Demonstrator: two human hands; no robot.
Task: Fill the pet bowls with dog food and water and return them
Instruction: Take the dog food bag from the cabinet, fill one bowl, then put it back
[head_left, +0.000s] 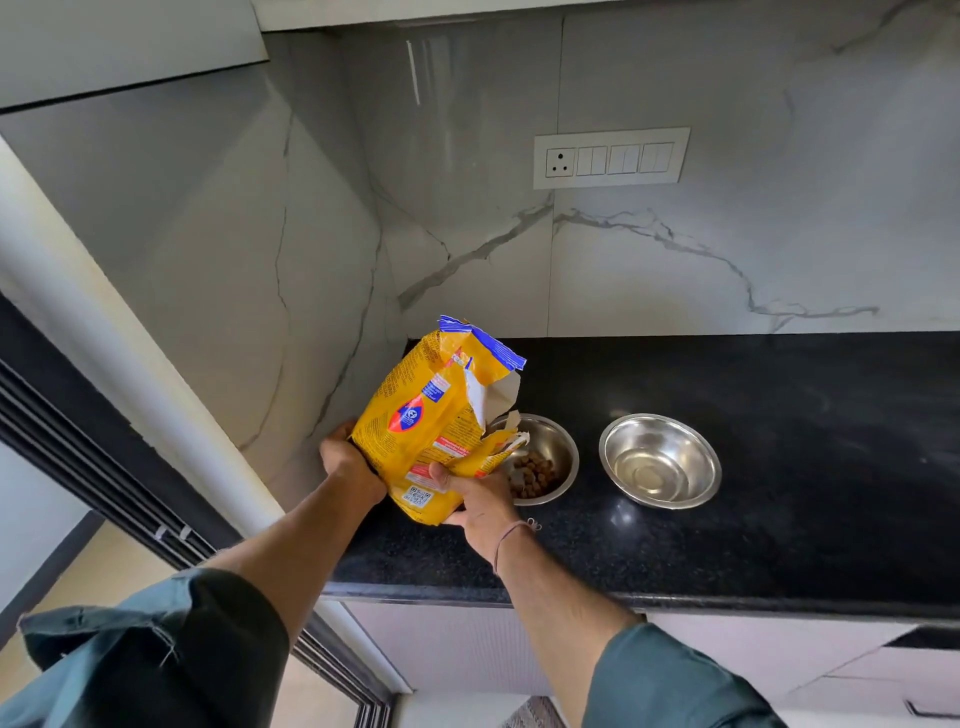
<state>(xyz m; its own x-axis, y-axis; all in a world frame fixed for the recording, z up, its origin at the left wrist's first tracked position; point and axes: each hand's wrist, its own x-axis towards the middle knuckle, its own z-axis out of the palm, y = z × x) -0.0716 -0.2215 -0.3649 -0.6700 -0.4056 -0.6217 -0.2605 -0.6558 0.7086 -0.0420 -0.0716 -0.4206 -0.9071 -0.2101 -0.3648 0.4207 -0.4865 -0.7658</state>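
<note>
A yellow dog food bag (431, 415) with a torn-open side leans over the left steel bowl (556, 441) on the black counter. Brown kibble (532, 475) lies in that bowl's bottom. My left hand (345, 457) grips the bag's lower left side. My right hand (480, 501) holds the bag's bottom corner from the front, thumb on its face. A second steel bowl (660, 460) stands to the right, with no kibble in it; whether it holds water is unclear.
The black granite counter (753, 519) runs to the right, its front edge near my arms. Marble walls meet in the corner behind the bag. A white switch panel (610, 158) sits on the back wall. A window frame (130, 405) runs along the left.
</note>
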